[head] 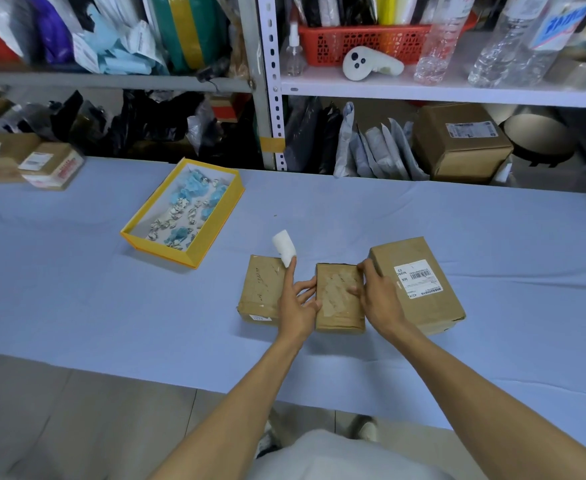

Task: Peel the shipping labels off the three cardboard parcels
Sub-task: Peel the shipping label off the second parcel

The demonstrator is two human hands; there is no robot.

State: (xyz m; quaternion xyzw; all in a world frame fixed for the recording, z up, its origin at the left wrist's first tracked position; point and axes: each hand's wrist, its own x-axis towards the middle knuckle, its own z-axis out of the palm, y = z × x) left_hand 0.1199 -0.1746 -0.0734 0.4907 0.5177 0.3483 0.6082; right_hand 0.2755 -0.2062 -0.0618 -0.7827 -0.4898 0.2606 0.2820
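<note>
The left hand lies with fingers spread over the left parcel, and a peeled white label sticks to its pointing finger. The right hand grips the middle parcel, just beside the right parcel.

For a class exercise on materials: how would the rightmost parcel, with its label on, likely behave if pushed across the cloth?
The rightmost parcel is boxy and lies flat, so it would probably slide, not roll or tip. Its cardboard looks fairly stiff though creased, so it may give slightly. The blue cloth might wrinkle ahead of it.
</note>
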